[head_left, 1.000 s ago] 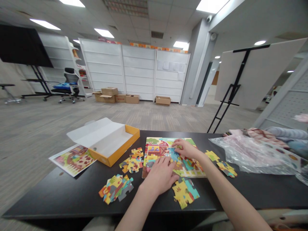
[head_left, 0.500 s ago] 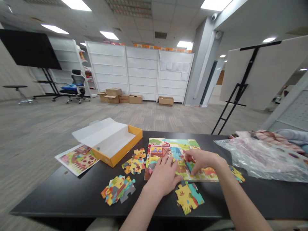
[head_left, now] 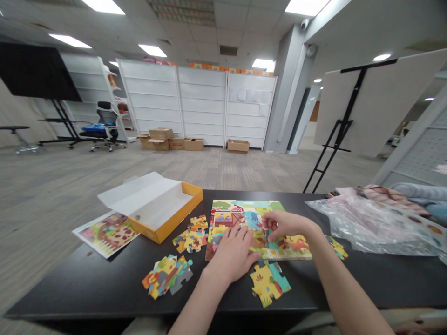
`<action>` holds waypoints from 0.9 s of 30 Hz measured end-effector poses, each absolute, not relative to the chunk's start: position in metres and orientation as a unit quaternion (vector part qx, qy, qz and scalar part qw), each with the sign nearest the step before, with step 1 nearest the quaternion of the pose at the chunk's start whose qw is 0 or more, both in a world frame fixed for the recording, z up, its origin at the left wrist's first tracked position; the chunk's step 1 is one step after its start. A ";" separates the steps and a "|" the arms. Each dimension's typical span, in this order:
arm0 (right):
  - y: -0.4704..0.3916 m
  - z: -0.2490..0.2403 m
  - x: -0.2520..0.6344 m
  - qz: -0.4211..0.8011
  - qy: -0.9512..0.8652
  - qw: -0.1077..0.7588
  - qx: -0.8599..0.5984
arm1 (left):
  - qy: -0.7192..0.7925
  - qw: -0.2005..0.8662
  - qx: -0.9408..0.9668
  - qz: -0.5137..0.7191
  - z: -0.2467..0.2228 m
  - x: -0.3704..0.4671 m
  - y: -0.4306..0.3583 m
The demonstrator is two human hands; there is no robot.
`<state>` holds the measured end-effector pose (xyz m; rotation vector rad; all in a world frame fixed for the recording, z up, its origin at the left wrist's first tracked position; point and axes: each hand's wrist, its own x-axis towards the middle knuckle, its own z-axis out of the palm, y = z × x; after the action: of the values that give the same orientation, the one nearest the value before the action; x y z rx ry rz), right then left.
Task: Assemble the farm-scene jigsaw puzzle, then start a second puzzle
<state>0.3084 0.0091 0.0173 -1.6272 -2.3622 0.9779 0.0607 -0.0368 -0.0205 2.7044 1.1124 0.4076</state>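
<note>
A colourful farm-scene jigsaw puzzle (head_left: 223, 218) lies flat on the black table, with a barn and a blue animal in its picture. My left hand (head_left: 233, 253) rests on its lower left part, palm down and fingers stretched out. Over the middle right of the puzzle, my right hand (head_left: 284, 225) is bent down with its fingers closed on a puzzle piece (head_left: 269, 238), which is mostly hidden by the fingers. Just below the puzzle lie loose yellow and teal pieces (head_left: 267, 281). Other loose pieces (head_left: 335, 246) show beside my right forearm.
Two piles of loose pieces, one upper (head_left: 193, 235) and one nearer (head_left: 167, 275), lie left of the puzzle. Behind them stand an open yellow box (head_left: 167, 225) and a picture sheet (head_left: 106, 235). Clear plastic packaging (head_left: 366, 228) covers the table's right side.
The view has shifted slightly, so everything sits a little further left. My right fingers have drawn closer together over the puzzle; my left hand stays resting on it.
</note>
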 end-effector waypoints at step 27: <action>0.004 -0.002 0.236 0.449 -0.764 0.253 -0.389 | 0.414 0.109 0.895 0.126 -0.001 -0.024 -0.031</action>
<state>0.2363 0.0037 -0.0022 -1.0568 -2.0779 1.2198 -0.0241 -0.0313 -0.0009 2.6319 1.2177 0.3700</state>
